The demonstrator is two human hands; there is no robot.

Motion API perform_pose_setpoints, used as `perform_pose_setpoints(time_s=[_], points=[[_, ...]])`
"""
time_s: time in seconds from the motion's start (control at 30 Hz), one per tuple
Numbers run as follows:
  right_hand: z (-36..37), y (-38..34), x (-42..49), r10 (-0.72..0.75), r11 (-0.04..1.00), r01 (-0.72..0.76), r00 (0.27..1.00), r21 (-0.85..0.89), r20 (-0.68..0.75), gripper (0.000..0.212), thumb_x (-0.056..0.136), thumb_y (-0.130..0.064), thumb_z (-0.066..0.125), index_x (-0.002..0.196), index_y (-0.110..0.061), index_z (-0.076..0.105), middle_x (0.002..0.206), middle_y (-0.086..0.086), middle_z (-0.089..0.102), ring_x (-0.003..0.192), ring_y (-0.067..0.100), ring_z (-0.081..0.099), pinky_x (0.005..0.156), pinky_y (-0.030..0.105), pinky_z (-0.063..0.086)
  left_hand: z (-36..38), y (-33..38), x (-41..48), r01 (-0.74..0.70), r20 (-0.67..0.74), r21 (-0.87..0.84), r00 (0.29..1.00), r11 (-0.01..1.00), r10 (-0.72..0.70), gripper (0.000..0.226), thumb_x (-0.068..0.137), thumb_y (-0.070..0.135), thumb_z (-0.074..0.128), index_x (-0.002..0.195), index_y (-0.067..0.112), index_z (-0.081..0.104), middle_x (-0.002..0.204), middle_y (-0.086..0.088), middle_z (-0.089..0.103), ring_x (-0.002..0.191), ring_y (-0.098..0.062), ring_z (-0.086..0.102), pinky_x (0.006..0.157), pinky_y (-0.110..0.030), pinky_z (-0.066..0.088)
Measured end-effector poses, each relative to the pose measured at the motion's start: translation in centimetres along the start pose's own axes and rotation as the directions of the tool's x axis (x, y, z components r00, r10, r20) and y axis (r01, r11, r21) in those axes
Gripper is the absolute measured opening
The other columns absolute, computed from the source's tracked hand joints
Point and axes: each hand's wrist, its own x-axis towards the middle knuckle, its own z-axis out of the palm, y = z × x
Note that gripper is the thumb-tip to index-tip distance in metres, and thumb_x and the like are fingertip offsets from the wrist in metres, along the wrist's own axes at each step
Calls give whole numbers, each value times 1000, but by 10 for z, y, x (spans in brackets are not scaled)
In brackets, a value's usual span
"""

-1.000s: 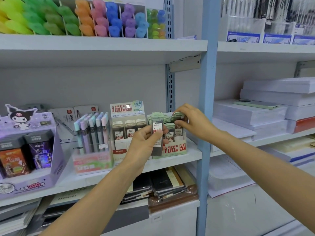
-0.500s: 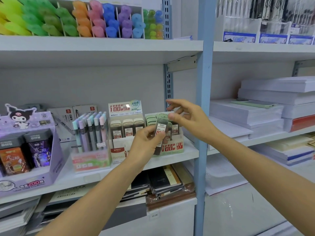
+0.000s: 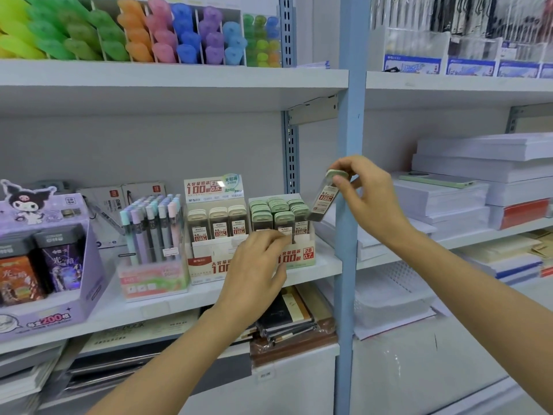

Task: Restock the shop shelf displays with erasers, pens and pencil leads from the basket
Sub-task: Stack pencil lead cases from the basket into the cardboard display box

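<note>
My right hand pinches a clear pencil lead case with a green cap by its top, tilted, up in front of the blue shelf post and to the right of the green 0.7 lead display box. That box holds several green-capped cases in rows. In front of it hovers my left hand, fingers loosely bent and holding nothing, the fingertips at the box's front row. A beige 0.5 lead display box stands just to the left. No basket is in view.
Left of the lead boxes stand a pastel pen display and a purple cartoon box. Colourful erasers fill the shelf above. Paper stacks lie in the right bay, notebooks on the shelf below.
The lead case passed from my left hand to my right hand, which lifted it up and to the right. My left hand lowered, empty, towards the green box's front.
</note>
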Motion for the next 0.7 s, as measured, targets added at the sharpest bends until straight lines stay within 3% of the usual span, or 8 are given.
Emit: perform_pose_setpoints(time_s=[0.1, 0.3, 0.43, 0.57, 0.7], points=[[13, -1, -4, -39, 998, 39, 999, -49, 7, 11, 95, -6, 56, 103, -3, 63, 98, 7, 65, 88, 19, 58, 76, 31, 50, 2, 2, -5, -29, -19, 131, 999, 991, 32, 48, 83, 10, 70, 130, 11, 60, 129, -4, 59, 126, -26, 48, 108, -39, 36], [26, 0, 7, -116, 989, 125, 987, -77, 108, 10, 95, -9, 56, 103, -6, 62, 95, -8, 58, 84, 7, 52, 73, 7, 38, 3, 1, -6, -31, -31, 242, 999, 970, 39, 54, 80, 10, 69, 133, 10, 57, 130, -6, 58, 125, -28, 50, 111, -43, 33], [37, 6, 4, -109, 987, 123, 984, -101, 139, 10, 95, -8, 57, 102, -6, 63, 95, 2, 65, 83, 8, 53, 74, 18, 43, 4, -1, -6, -35, -9, 251, 999, 967, 39, 56, 82, 11, 67, 135, 10, 54, 132, -6, 55, 124, -26, 49, 112, -41, 32], [52, 12, 2, -82, 989, 104, 978, -107, 192, 13, 94, -11, 60, 105, -8, 66, 97, 1, 67, 80, 5, 51, 74, 9, 37, 6, -2, -5, -31, 4, 250, 1000, 968, 31, 58, 82, 12, 67, 138, 10, 52, 134, -6, 53, 125, -26, 48, 112, -40, 31], [59, 20, -6, 2, 997, 14, 981, -81, 194, 18, 93, -8, 61, 111, -8, 64, 101, 4, 67, 85, 11, 57, 79, 26, 50, 8, -4, -6, -29, 4, 243, 1000, 970, 29, 59, 82, 12, 66, 138, 11, 51, 135, -5, 52, 126, -25, 46, 113, -40, 29]])
